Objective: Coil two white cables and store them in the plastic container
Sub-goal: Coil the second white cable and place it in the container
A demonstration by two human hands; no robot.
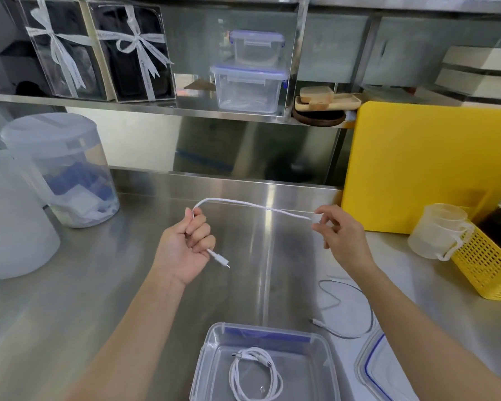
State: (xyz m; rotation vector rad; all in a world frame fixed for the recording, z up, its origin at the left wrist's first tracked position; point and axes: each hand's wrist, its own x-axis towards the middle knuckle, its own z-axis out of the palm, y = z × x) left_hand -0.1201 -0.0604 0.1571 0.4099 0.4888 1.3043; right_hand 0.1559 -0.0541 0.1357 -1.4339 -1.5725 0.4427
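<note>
A white cable (252, 204) stretches in the air between my two hands above the steel counter. My left hand (187, 247) is fisted around one end, and the plug sticks out below the fist. My right hand (340, 235) pinches the cable farther along with thumb and fingers. The rest of that cable (356, 311) trails down behind my right wrist and lies in a loose loop on the counter. A clear plastic container (214, 342) stands open at the near edge, with a coiled white cable (256, 373) lying inside it.
The container's lid (376, 369) lies to its right. A yellow perforated basket (486, 267) with stacked clear cups (437, 230) and a yellow cutting board (428, 166) stand right. Large plastic tubs (61, 169) stand left. Shelves behind hold boxes and containers.
</note>
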